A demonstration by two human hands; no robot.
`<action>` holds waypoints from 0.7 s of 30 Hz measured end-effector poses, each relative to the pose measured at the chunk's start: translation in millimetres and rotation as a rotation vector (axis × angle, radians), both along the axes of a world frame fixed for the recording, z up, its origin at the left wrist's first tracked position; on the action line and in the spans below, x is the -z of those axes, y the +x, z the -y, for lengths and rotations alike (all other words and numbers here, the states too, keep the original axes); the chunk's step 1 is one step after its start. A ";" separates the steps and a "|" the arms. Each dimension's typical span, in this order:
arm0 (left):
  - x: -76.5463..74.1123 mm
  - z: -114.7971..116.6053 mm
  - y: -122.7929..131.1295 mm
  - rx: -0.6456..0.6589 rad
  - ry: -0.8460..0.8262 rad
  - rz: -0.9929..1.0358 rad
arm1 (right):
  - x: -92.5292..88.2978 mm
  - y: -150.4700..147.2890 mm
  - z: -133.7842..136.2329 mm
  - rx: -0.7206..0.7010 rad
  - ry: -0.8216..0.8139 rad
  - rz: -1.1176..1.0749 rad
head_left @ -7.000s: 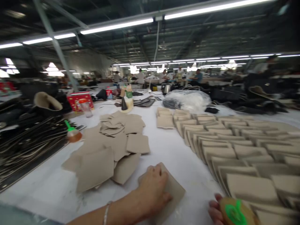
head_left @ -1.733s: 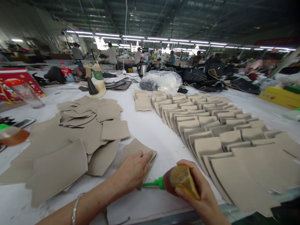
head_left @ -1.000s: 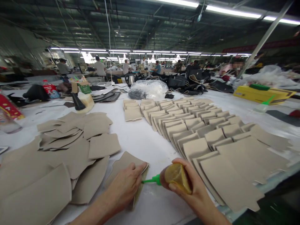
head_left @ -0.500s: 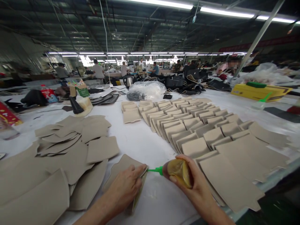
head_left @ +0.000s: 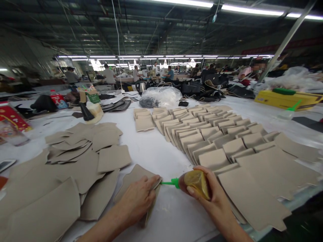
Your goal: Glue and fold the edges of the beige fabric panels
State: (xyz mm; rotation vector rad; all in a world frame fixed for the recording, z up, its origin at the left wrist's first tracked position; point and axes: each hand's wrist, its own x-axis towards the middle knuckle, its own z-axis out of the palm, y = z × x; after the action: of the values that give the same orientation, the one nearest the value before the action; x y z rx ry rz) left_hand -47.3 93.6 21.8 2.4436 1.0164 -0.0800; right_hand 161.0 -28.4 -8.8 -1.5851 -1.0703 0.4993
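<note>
My right hand (head_left: pixel 212 188) is wrapped round a squeeze bottle (head_left: pixel 194 183) of amber liquid, held on its side. Its thin green nozzle (head_left: pixel 170 182) points left, and the tip reaches the corner of a beige sheet piece (head_left: pixel 136 174) lying on the table. Over that piece, my left hand (head_left: pixel 141 193) has bent fingers gripping its right edge, the index fingertip close to the nozzle tip. Below these fingers a narrow, shiny edge strip shows. The palm hides the middle of the piece.
Loose beige pieces (head_left: pixel 113 159) lie heaped on the left. To the right, overlapping rows of similar pieces (head_left: pixel 212 158) run back across the white table (head_left: pixel 171 218). Farther off are clear plastic wrapping (head_left: pixel 161 95), a yellow box (head_left: pixel 285 100) and several people at work.
The view has turned slightly left, so the scene sits a little farther right. Both hands keep nearly the same pose, with the nozzle tip still at the piece's corner.
</note>
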 end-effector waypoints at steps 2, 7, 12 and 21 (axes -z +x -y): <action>-2.0 0.3 0.3 0.000 -0.001 0.000 | -2.3 -3.9 3.2 -0.043 -0.017 -0.039; -6.8 0.1 0.1 -0.006 -0.007 -0.024 | -9.9 -17.9 12.5 -0.136 -0.037 -0.294; -1.8 -1.3 -0.8 -0.011 -0.030 -0.010 | -8.9 -13.4 13.3 -0.129 -0.007 -0.918; -11.7 -18.0 -16.4 -0.091 0.114 0.029 | -3.7 -2.4 7.2 0.095 0.131 -1.607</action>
State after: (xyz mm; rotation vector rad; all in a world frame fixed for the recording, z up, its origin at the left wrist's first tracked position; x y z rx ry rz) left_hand -63.7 111.6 33.6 2.4877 1.1459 0.0449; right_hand 158.6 -35.7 -5.1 -0.6512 0.2161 1.2599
